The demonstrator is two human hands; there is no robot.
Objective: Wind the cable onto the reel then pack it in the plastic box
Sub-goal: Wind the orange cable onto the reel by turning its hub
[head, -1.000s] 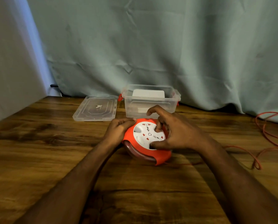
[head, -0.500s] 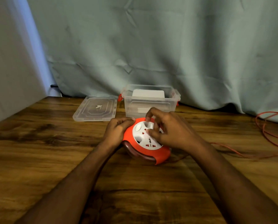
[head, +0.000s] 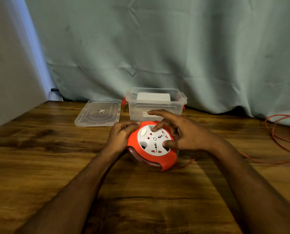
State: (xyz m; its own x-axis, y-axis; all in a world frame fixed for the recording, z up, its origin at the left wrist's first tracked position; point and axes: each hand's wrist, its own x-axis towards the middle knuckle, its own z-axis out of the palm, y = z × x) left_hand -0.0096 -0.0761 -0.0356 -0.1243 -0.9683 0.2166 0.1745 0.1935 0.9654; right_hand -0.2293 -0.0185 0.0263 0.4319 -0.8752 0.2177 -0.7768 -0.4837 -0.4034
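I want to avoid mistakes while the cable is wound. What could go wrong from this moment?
1. The loose red cable lies in loops at the table's right edge, so it may tangle or snag while being drawn in.
2. The reel sits tilted, steadied only by the left hand; the right hand turning the white disc could make it slip.
3. The plastic box stands just behind, so the reel may bump it.
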